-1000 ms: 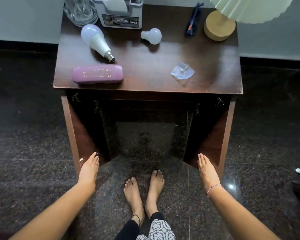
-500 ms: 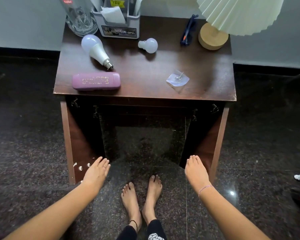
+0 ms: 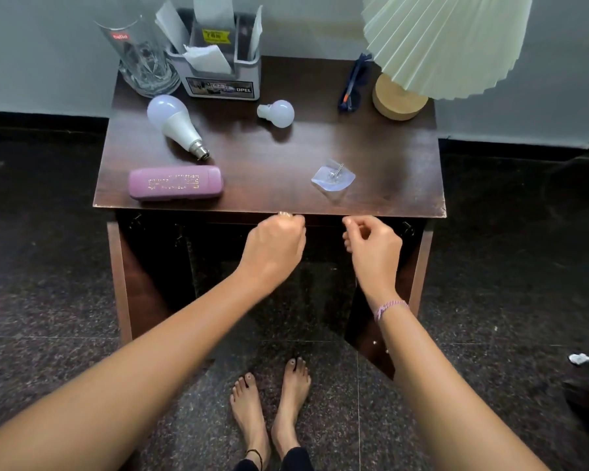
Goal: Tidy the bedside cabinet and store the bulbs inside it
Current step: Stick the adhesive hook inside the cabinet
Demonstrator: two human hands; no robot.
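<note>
A large white bulb (image 3: pixel 174 125) lies on its side at the left of the dark wooden cabinet top (image 3: pixel 269 154). A small round bulb (image 3: pixel 278 113) lies near the back middle. Both cabinet doors hang open, the left door (image 3: pixel 121 283) and the right door (image 3: pixel 420 270), showing a dark inside. My left hand (image 3: pixel 274 246) and my right hand (image 3: pixel 371 243) are raised side by side just under the top's front edge. The fingers of both are curled, with nothing visible in them. Neither hand touches a bulb.
On the top also sit a purple case (image 3: pixel 176 182) at the front left, a clear adhesive hook (image 3: pixel 333 178), a tall glass (image 3: pixel 143 59), a grey organizer with papers (image 3: pixel 221 76), a blue object (image 3: pixel 352 86) and a pleated lamp (image 3: pixel 446 42). A white scrap (image 3: pixel 579 359) lies on the floor.
Both hands have left the lower edges of the open doors and risen to the front edge of the cabinet top, fingers curling in. The bulbs have not moved.
</note>
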